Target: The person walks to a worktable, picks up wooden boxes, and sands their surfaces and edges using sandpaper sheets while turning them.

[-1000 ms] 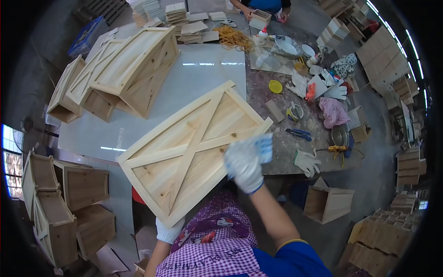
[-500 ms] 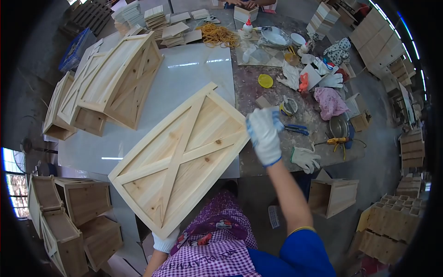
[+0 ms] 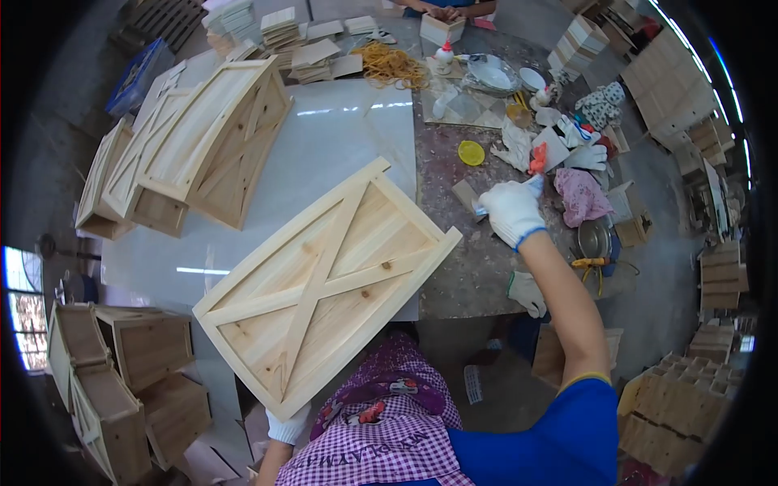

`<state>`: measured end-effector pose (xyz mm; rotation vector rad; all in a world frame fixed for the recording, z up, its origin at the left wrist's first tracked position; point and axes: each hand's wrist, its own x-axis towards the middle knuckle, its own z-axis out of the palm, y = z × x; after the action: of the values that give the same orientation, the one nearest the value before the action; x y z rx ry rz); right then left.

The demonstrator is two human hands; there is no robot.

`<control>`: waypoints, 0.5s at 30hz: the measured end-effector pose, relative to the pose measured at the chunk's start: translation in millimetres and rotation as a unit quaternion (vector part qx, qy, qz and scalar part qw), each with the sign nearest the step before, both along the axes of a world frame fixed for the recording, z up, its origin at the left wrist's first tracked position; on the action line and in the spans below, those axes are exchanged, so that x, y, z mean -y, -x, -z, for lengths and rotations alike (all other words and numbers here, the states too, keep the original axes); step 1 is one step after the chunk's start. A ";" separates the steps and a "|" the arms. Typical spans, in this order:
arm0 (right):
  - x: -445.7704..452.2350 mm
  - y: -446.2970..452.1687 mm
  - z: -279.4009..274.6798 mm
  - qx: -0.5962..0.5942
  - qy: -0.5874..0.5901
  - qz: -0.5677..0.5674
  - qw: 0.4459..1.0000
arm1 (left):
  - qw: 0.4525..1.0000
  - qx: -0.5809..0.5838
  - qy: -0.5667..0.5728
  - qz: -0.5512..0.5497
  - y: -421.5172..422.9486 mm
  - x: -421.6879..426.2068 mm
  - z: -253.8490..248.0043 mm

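Observation:
A pale wooden X-braced panel [image 3: 320,287] slants across the front edge of the table; what lies behind its face is hidden. My left hand [image 3: 285,425], in a white glove, holds it at the bottom corner, with the fingers out of sight behind the wood. To the right of the panel, my gloved right hand [image 3: 512,212] reaches low over the dark table part. It is apart from the panel and close to a small brown block [image 3: 466,196]. Its fingers are mostly hidden, so I cannot tell what they grip.
Wooden crates [image 3: 215,142] stand at the table's left, and more crates [image 3: 142,373] are stacked below. Rubber bands [image 3: 393,65], a yellow lid [image 3: 471,152], a pink cloth [image 3: 582,197] and a loose glove [image 3: 527,293] lie about. Across the table, a person's hands [image 3: 446,14] hold a small box [image 3: 442,30].
My right hand has left the panel's right edge and moved right, over the spot where a small tub and blue-handled pliers showed. The panel has shifted slightly; my left hand stays at its corner.

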<state>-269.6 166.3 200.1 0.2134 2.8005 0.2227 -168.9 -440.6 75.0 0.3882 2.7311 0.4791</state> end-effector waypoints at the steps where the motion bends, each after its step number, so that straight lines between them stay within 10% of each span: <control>1: 5.1 -12.0 -4.6 -0.139 0.075 -0.017 0.987 | 1.000 0.008 0.004 -0.010 -7.1 2.1 5.3; 6: 84.0 -47.0 40.5 -0.325 0.288 -0.228 0.871 | 0.996 0.041 -0.072 -0.026 -10.9 9.2 -5.1; 11: 118.1 -64.8 81.5 -0.443 0.188 -0.157 0.863 | 0.996 0.062 -0.060 -0.029 -5.6 -13.2 -23.1; 15: 278.9 -106.0 86.2 -0.333 0.401 -0.246 0.818 | 0.994 0.070 -0.087 -0.018 5.1 -25.7 -46.1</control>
<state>-163.6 -112.6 113.9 -0.7805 3.2343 -1.1234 -174.0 -414.8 121.1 0.3353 2.5733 0.7304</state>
